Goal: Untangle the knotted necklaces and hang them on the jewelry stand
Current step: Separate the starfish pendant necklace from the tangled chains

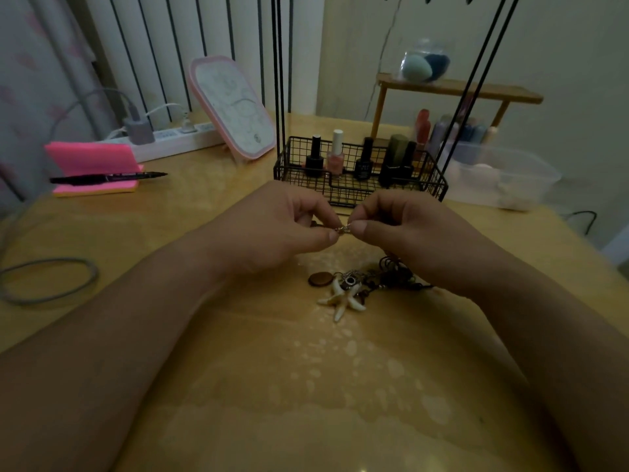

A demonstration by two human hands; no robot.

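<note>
A tangle of dark-corded necklaces [384, 277] lies on the wooden table, with a white starfish pendant [342, 299] and a brown disc pendant [320, 279] at its left. Above it, my left hand [279, 229] and my right hand [405, 226] meet fingertip to fingertip. Each pinches one end of a small silver clasp [343, 229] between thumb and forefinger. The cord from the clasp runs down behind my right hand. The jewelry stand's black wire basket base [432, 185] stands just beyond my hands, and its thin black rods [279, 80] rise out of the top of the view.
Nail polish bottles [335, 155] stand in the basket. A pink-framed mirror [235, 103], a power strip [177, 139] and pink sticky notes [92, 168] with a black pen [109, 177] lie left. A clear plastic box [503, 178] and wooden shelf [456, 90] stand right. A grey cable loop [51, 281] lies far left.
</note>
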